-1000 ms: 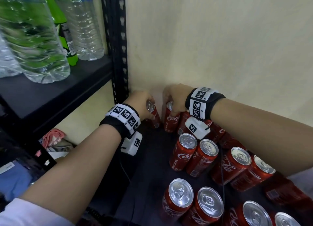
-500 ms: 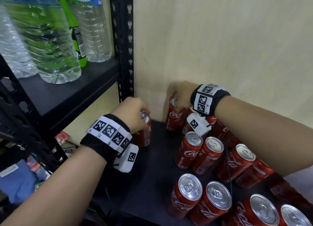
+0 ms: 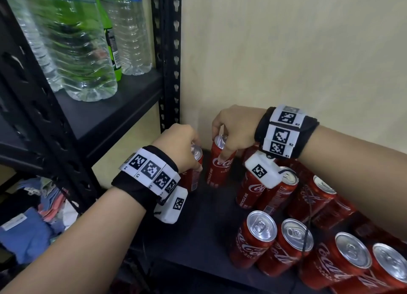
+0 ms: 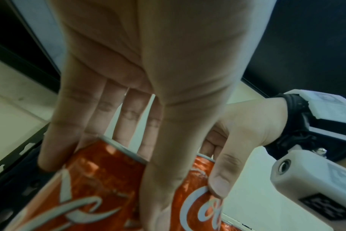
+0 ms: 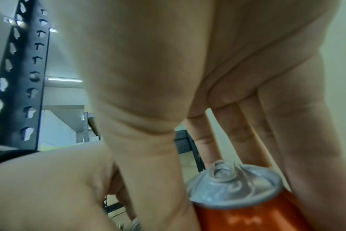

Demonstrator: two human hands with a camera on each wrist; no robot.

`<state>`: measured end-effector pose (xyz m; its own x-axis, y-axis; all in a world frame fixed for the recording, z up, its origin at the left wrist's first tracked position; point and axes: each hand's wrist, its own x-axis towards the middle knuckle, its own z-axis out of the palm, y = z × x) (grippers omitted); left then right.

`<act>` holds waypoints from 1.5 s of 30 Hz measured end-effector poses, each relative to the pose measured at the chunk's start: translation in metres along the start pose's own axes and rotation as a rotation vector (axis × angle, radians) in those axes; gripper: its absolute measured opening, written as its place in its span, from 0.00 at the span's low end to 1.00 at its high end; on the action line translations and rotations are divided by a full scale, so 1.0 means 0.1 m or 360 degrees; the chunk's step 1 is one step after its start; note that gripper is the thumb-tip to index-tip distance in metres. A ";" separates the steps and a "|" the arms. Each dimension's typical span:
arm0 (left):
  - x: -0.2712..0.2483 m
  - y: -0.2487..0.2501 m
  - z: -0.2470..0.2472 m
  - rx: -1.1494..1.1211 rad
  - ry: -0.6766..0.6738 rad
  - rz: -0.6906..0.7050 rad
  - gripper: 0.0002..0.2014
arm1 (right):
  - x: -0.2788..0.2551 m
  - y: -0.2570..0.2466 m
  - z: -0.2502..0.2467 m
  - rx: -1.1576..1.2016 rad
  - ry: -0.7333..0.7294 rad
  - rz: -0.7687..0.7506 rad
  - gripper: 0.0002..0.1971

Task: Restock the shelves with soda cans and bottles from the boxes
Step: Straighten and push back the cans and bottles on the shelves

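Each hand grips a red cola can from above, over the far left corner of the black shelf [image 3: 202,234]. My left hand [image 3: 180,146] holds one can [image 3: 193,172], seen close in the left wrist view as the can [image 4: 93,184] between fingers [image 4: 55,128] and thumb. My right hand [image 3: 235,128] holds the neighbouring can [image 3: 218,168] just to its right, by the wall; the right wrist view has that can [image 5: 243,206] under my fingers [image 5: 298,140]. Both cans stand upright. Whether their bases touch the shelf is hidden.
Several more red cans [image 3: 275,243] stand in rows over the right part of the shelf. Clear water bottles [image 3: 77,46] and a green bottle [image 3: 111,40] fill the shelf above on the left, beside a black upright post [image 3: 167,51]. Cloths [image 3: 44,205] lie on the floor.
Both hands have drawn the two cans back from the wall toward me, the left one farther. The view has tilted up and left, with more of the upper shelf in sight.
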<state>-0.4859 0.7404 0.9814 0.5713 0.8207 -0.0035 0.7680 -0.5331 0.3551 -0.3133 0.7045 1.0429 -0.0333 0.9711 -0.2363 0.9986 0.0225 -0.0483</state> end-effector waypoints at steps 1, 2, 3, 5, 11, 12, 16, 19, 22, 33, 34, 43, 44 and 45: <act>0.00 0.01 0.01 0.0009 0.0002 0.0002 0.30 | -0.01 -0.02 0.02 -0.0007 -0.0014 -0.0008 0.24; 0.00 0.01 0.03 0.0017 -0.0001 0.0003 0.30 | -0.02 -0.04 0.04 -0.0020 -0.0032 -0.0014 0.24; 0.01 0.02 0.04 0.0026 -0.0010 0.0007 0.30 | -0.03 -0.06 0.05 -0.0039 -0.0050 -0.0020 0.24; 0.01 0.03 0.06 0.0024 -0.0037 0.0014 0.29 | -0.03 -0.11 0.08 -0.0102 -0.0085 -0.0037 0.25; 0.04 0.06 0.10 -0.0051 -0.0054 0.0009 0.28 | 0.03 -0.19 0.18 -0.0203 -0.0180 -0.0004 0.28; 0.05 0.05 0.10 -0.0064 -0.0047 0.0008 0.28 | 0.03 -0.19 0.20 -0.0197 -0.0195 -0.0001 0.29; 0.05 0.00 0.10 -0.0082 -0.0032 -0.0028 0.29 | 0.04 -0.19 0.24 -0.0152 -0.0208 0.0012 0.28; 0.06 -0.03 0.10 -0.0060 -0.0073 -0.0044 0.31 | 0.06 -0.19 0.25 -0.0111 -0.0202 0.0010 0.28; 0.09 -0.04 0.10 -0.0072 -0.0069 -0.0057 0.31 | 0.08 -0.19 0.26 -0.0088 -0.0185 0.0021 0.27; 0.12 -0.07 0.16 -0.0186 -0.0034 -0.0049 0.33 | 0.13 -0.16 0.28 -0.0053 -0.0175 0.0017 0.29; 0.11 -0.07 0.17 -0.0195 -0.0023 -0.0048 0.33 | 0.13 -0.15 0.28 -0.0038 -0.0175 0.0016 0.29; 0.10 -0.08 0.21 -0.0200 0.0036 -0.0015 0.32 | 0.08 -0.13 0.29 -0.0026 -0.0150 -0.0013 0.29; 0.09 -0.08 0.22 -0.0190 0.0026 -0.0012 0.33 | 0.07 -0.13 0.29 -0.0031 -0.0150 -0.0015 0.30; 0.09 -0.08 0.22 -0.0185 0.0011 -0.0014 0.36 | 0.06 -0.13 0.29 -0.0030 -0.0156 -0.0015 0.30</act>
<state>-0.4808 0.7474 0.9577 0.5622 0.8270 -0.0008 0.7340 -0.4986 0.4611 -0.3276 0.7031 1.0137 -0.0458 0.9429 -0.3300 0.9988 0.0369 -0.0330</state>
